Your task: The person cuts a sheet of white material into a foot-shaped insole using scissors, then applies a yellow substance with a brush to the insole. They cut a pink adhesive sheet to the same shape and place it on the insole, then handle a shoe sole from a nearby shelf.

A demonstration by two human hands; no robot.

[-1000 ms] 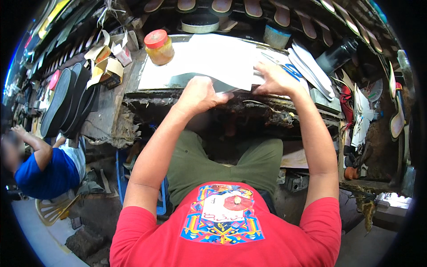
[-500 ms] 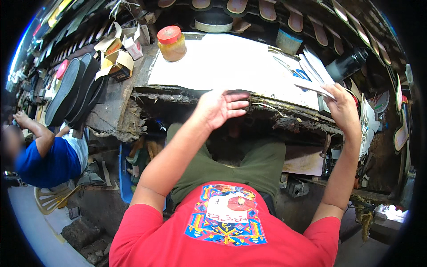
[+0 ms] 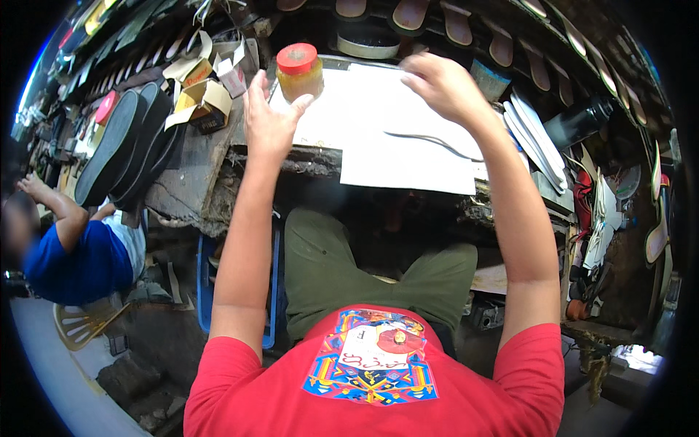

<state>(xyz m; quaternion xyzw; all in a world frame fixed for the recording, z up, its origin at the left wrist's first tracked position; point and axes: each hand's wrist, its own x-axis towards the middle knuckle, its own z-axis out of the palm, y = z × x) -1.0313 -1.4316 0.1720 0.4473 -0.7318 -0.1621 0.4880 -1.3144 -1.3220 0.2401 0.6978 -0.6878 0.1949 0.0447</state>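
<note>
My left hand (image 3: 273,120) is open beside the glass jar (image 3: 300,84) with a red lid and yellowish contents; its thumb and fingers are spread around the jar's near left side, and I cannot tell if they touch it. My right hand (image 3: 445,86) is over the far part of a white sheet (image 3: 408,164), fingers curled in. What these fingers hold, if anything, is hidden. The sheet hangs slightly past the bench's front edge. A thin, dark, curved strip (image 3: 429,137) lies across it. White sole-shaped pieces (image 3: 535,138) are stacked at the right.
Dark shoe soles (image 3: 109,149) and open small boxes (image 3: 204,105) stand at the left. Behind the sheet are a round shallow tin (image 3: 368,45) and a blue-grey container (image 3: 489,79). A black bottle (image 3: 579,124) lies at the right. Another person in blue (image 3: 87,255) sits at the far left.
My right hand has left the white pieces and moved left over the bench. My left hand has gone left to the jar. The white sheet now overhangs the front edge, with the dark strip visible on it.
</note>
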